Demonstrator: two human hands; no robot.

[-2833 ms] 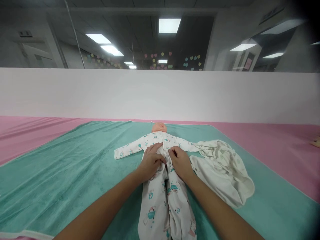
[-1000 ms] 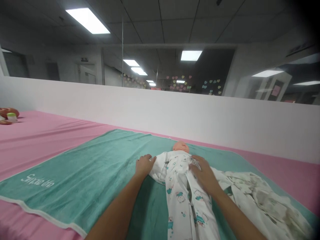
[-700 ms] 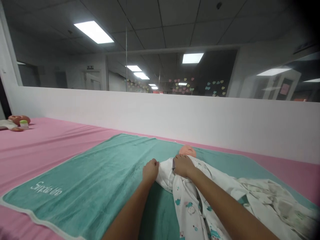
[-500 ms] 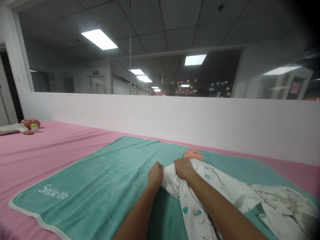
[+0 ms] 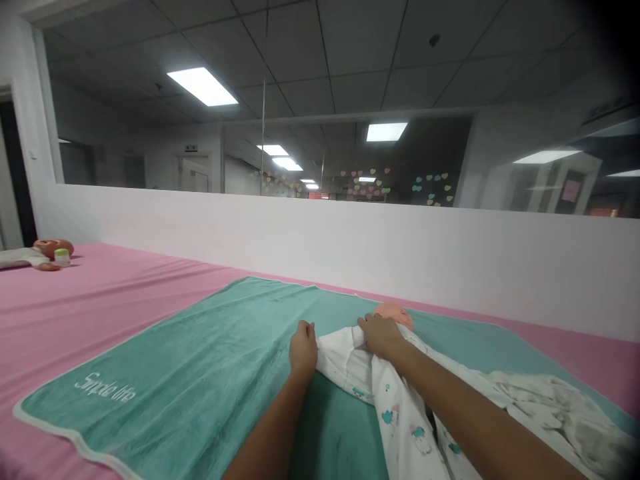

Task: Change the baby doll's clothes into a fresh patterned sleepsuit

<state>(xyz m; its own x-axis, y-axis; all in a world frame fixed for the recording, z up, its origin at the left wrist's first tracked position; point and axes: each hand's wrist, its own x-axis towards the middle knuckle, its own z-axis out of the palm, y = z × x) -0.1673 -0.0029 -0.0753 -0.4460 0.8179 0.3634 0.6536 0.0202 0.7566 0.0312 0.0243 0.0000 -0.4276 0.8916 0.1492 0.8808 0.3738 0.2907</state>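
Note:
The pink head of a baby doll [image 5: 393, 315] shows at the far end of a white printed sleepsuit [image 5: 405, 413], and the doll's body is hidden inside it. My right hand [image 5: 381, 335] grips the bunched white cloth just below the doll's head. My left hand [image 5: 303, 350] rests on the teal towel [image 5: 150, 373], its side at the cloth's left edge, with nothing visible in it. A crumpled white blanket [image 5: 550, 407] lies to the right, under my right forearm's line.
The towel lies on a pink sheet [image 5: 100, 300] backed by a low white wall [image 5: 300, 247]. At the far left of the sheet are a reddish toy [image 5: 53, 248], a small green-capped bottle [image 5: 62, 257] and a white cloth [image 5: 15, 257].
The sleepsuit's spread sleeve and chest are now folded and bunched under my right hand, which has moved toward the doll's head. The view has swung left, bringing the far-left items in.

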